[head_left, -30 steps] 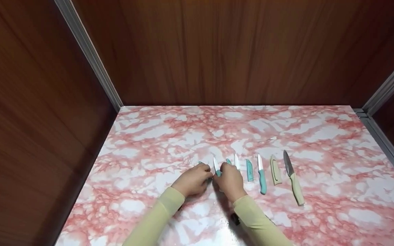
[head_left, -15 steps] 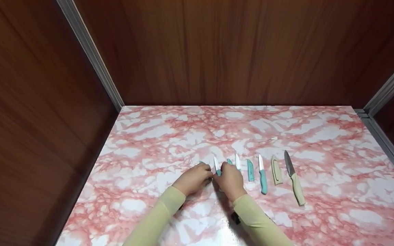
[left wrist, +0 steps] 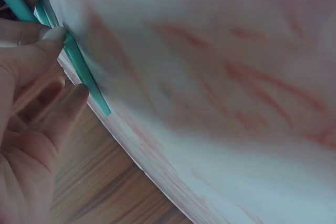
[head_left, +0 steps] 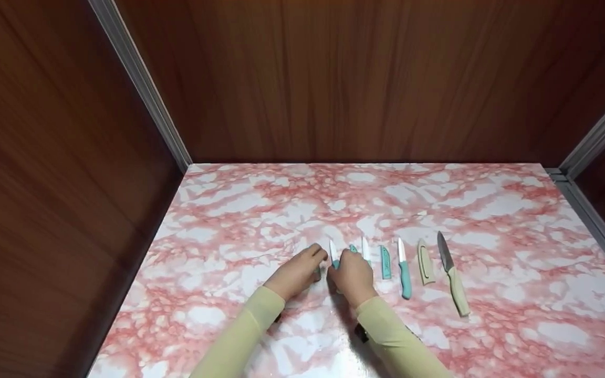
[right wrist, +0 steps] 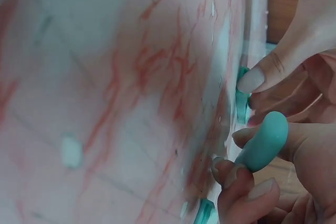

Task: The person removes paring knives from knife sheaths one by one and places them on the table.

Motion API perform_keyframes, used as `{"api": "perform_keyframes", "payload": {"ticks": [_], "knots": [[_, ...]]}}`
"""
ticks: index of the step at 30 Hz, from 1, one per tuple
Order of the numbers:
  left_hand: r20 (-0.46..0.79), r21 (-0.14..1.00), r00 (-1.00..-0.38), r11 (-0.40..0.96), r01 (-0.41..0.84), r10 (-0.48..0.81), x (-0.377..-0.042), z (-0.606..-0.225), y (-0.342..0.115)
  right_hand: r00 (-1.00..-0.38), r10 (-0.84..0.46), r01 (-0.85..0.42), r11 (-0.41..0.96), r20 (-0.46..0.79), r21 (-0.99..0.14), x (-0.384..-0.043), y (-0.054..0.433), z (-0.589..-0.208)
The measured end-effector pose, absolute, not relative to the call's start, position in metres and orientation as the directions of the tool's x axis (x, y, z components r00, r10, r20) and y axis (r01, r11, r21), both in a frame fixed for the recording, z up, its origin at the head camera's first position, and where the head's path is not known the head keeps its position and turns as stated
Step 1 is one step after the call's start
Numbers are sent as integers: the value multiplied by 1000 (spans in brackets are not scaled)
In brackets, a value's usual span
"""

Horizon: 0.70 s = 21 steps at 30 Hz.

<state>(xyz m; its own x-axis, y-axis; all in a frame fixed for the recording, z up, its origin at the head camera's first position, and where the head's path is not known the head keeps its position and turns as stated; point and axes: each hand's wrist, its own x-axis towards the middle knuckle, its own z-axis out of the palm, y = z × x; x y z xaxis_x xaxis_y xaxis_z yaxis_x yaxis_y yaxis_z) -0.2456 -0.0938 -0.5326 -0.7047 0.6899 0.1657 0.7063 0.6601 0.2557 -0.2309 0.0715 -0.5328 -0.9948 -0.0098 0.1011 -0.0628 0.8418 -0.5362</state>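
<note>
My left hand (head_left: 298,270) is at a teal knife sheath (left wrist: 86,77), lying close to the tabletop. Thumb and a finger pinch its sides in the left wrist view; most of the sheath is hidden by the hand in the head view. Just to the right, my right hand (head_left: 353,275) grips the teal handle (right wrist: 265,142) of a small paring knife, whose white blade (head_left: 333,252) points away from me. Beyond the right hand's knuckles shows the tip of a second teal sheath (head_left: 353,248), beside another white-bladed knife (head_left: 365,248), its handle hidden by that hand.
To the right, in a row, lie a teal sheath (head_left: 385,262), a teal-handled knife (head_left: 404,278), a pale green sheath (head_left: 424,262) and a larger pale green knife (head_left: 453,281) with a grey blade. Brown wood panels (head_left: 334,84) stand behind the red-and-white marbled table (head_left: 260,205).
The fingers of my left hand have shifted and spread a little, so part of the sheath shows under them. My right hand keeps its grip on the paring knife and hardly moves.
</note>
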Motion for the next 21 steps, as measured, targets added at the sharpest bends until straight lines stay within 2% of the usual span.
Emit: {"api": "perform_keyframes", "payload": {"ticks": [6,21], "knots": [[135,175,-771,751,636,622,-247,-531,-96,-994,2,-55,860,112,-507,-231,69,-534],[115,175,-778,759,628,617,-250,-529,-94,-995,-1,-54,856,103,-514,-234,64,-535]]}}
